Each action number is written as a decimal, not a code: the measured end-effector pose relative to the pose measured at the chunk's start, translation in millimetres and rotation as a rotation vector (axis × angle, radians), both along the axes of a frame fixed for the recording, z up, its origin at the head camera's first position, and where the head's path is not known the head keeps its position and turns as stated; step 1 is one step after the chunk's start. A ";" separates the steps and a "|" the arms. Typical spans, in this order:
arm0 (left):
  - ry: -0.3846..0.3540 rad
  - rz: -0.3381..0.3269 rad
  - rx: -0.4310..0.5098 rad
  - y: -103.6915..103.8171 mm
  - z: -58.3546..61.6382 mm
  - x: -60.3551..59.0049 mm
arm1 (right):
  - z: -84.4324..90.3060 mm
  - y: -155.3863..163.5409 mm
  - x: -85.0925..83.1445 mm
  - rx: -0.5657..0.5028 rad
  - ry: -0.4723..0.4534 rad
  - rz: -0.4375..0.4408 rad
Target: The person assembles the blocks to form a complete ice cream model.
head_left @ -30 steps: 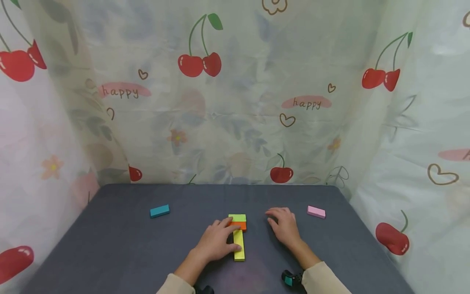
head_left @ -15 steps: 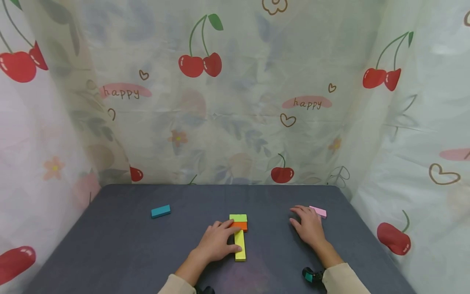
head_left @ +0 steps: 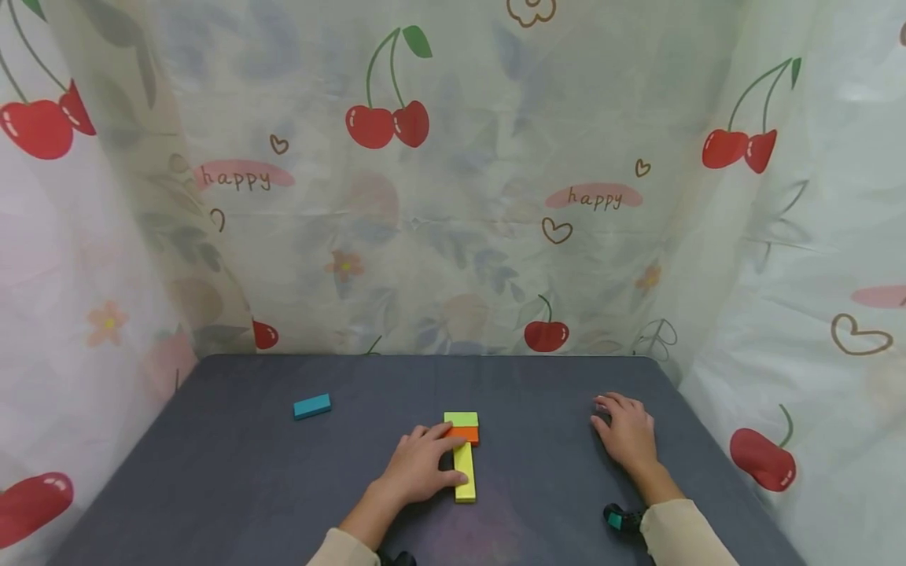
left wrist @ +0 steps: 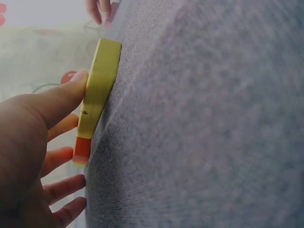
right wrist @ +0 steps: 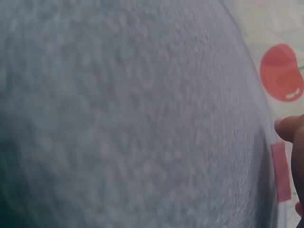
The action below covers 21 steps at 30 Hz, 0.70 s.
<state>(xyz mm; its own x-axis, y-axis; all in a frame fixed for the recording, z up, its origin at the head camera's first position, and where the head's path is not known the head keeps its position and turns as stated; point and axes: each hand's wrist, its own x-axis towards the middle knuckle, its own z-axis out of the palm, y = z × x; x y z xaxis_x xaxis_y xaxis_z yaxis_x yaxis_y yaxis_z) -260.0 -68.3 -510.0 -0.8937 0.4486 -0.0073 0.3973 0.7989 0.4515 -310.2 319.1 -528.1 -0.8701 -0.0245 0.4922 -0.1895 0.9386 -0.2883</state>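
The long yellow block (head_left: 464, 472) is touched by the thumb of the left hand (head_left: 418, 468), whose relaxed fingers reach the orange block (head_left: 463, 433). Farther right, the pink block (right wrist: 281, 171) is covered by the right hand (head_left: 626, 432); its grip cannot be told

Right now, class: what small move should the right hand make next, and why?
Probably curl its fingers round the pink block and lift it: the right hand lies over that block, while the left hand steadies the yellow block beside the orange one.
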 end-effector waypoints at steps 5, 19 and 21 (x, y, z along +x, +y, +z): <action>0.004 0.004 0.001 -0.1 -0.7 -1.3 | -1.4 7.9 0.8 -0.045 -0.046 -0.061; -0.001 0.006 -0.008 0.7 0.4 0.1 | -6.9 15.0 -2.4 -0.167 -0.091 -0.196; 0.000 0.005 -0.006 0.4 0.8 0.1 | -6.1 14.0 -3.3 -0.175 -0.098 -0.209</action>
